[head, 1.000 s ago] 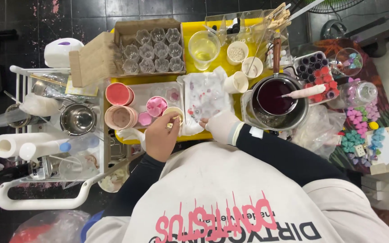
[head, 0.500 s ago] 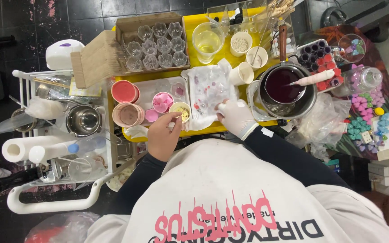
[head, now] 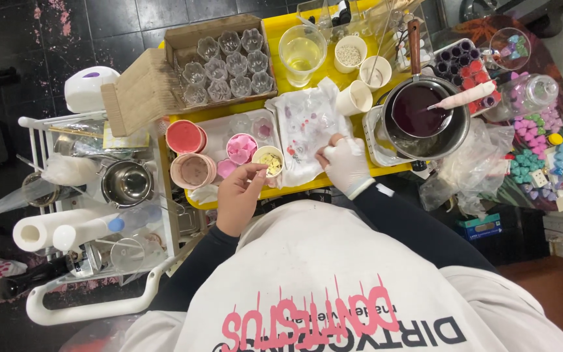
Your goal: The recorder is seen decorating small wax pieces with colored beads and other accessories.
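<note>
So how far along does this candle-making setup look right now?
Done: coloured wax shapes lie heaped at the right, and a tray holds filled red and purple moulds. In hand: the gloved right hand presses a stained cloth, while the bare left hand sits at a small cup. Left: clear moulds in the box stand empty, and the pot holds dark liquid.

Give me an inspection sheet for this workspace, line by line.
Surface: yellow table, crowded.
Job's things: small cup of pale bits; stained white sheet.
Clutter: box of clear moulds, pink cups, pot of dark red liquid, glass of yellow liquid, coloured shapes.
Grippers: bare left hand pinches at the small cup; gloved right hand on the sheet.
Cables: nothing seen.
Surroundings: white cart with metal bowl, paper rolls; dark tiled floor.
</note>
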